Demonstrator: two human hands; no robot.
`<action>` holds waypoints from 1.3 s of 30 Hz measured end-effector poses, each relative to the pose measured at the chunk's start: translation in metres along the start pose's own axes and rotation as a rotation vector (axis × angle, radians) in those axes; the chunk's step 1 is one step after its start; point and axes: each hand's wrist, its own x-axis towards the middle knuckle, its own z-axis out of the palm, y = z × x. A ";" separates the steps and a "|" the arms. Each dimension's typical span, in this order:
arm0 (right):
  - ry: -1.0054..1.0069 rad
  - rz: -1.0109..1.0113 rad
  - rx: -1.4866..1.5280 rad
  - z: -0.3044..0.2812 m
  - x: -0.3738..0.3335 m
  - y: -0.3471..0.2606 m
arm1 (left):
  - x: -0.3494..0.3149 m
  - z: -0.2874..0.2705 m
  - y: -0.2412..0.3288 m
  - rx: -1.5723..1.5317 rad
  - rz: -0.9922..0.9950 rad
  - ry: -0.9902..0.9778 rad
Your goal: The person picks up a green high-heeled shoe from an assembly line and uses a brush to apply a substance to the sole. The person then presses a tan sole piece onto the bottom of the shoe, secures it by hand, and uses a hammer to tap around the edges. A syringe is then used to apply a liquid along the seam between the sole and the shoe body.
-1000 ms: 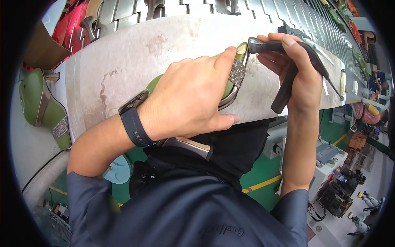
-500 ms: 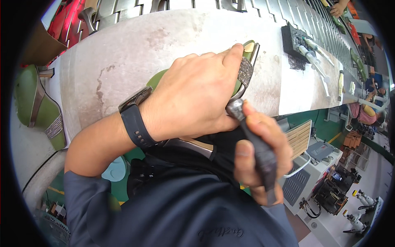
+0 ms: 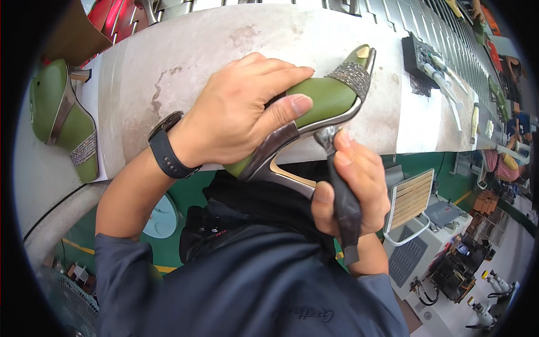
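Past the left edge of the pale table (image 3: 191, 50), shows the other green shoe (image 3: 48, 106), with a brown board (image 3: 73, 31) near the far left corner. Lower down, beyond the near edge, has a round pale-blue stool (image 3: 161, 218) on the green floor. Wears a dark watch (image 3: 168, 154) on the left wrist. Grasps the green high-heeled shoe (image 3: 328, 101) with the left hand (image 3: 236, 112), fingers spread over its rear part, thumb against the green body. Lies across the middle of the near edge, toe slanting right toward the far edge, heel jutting out past the near edge, glittering strap near the toe. Grips a dark hammer (image 3: 346, 205) with the right hand (image 3: 362, 180), fingers and thumb curled around it, just off the near edge. Has the metal head at the sole's rim; cannot tell whether touching. Farther right, shows a white sheet (image 3: 418, 126) reaching the near edge, and a black block (image 3: 417, 59) by the far edge, beside slim pale tubes (image 3: 441, 80).
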 end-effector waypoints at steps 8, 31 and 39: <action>-0.117 0.084 0.175 0.003 0.002 -0.004 | 0.001 0.004 -0.005 0.049 0.048 0.023; -0.057 0.352 0.371 -0.034 -0.003 0.013 | 0.017 0.010 0.024 0.139 -0.034 -0.086; 0.340 0.653 0.371 -0.037 -0.022 0.063 | 0.028 -0.016 0.046 0.262 0.112 0.242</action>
